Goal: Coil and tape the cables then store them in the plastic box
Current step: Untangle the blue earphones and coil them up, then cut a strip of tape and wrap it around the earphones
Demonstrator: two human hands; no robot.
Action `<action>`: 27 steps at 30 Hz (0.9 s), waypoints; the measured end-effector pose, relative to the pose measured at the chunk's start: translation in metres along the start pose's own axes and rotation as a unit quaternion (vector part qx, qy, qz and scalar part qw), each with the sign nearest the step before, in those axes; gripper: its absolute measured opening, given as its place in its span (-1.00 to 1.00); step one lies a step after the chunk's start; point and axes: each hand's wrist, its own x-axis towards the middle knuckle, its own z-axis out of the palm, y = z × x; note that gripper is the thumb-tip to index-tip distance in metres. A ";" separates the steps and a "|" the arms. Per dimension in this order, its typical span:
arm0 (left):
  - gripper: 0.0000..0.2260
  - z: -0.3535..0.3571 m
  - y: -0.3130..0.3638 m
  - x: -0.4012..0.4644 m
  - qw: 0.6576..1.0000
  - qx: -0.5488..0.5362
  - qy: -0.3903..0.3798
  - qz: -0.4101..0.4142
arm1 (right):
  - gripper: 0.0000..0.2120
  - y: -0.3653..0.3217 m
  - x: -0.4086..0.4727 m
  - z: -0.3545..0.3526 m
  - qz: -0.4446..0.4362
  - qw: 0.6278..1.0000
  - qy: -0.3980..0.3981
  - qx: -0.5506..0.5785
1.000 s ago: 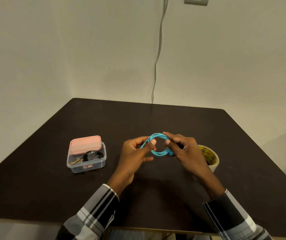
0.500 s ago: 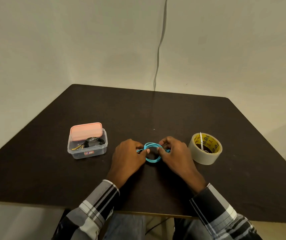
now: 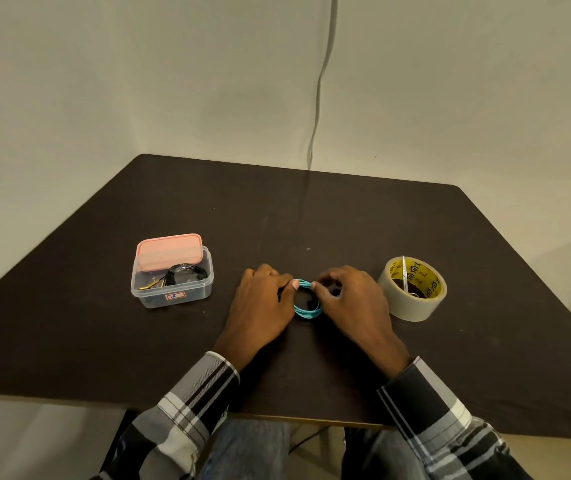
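A small coil of blue cable [image 3: 306, 311] lies on the dark table [image 3: 311, 220] between my hands. My left hand [image 3: 263, 306] pinches the coil's left side with thumb and fingers. My right hand [image 3: 349, 299] pinches its right side, fingers curled over it. A clear plastic box [image 3: 173, 289] stands to the left, holding a coiled black cable [image 3: 187, 273]; its pink lid [image 3: 169, 251] rests tilted across the box's far rim. A roll of tape [image 3: 413, 289] stands to the right of my right hand.
A grey cord [image 3: 318, 84] hangs down the wall behind the table. The table's near edge [image 3: 294, 419] lies just below my plaid sleeves.
Both hands have lowered the blue coil from above the table down onto its surface. The view has tipped downward, so everything sits lower and nearer.
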 end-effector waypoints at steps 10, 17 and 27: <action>-0.68 -0.018 0.002 0.005 0.994 -0.097 0.002 -0.042 | -0.84 0.001 0.004 -0.007 0.010 0.997 0.020 0.068; -0.76 -0.019 0.001 0.008 0.991 -0.119 -0.003 -0.059 | -0.85 0.000 0.002 -0.014 0.002 0.996 0.033 0.084; -0.83 -0.021 0.033 0.026 0.980 -0.199 0.030 0.009 | -0.90 0.048 -0.006 -0.105 0.115 0.972 0.192 0.078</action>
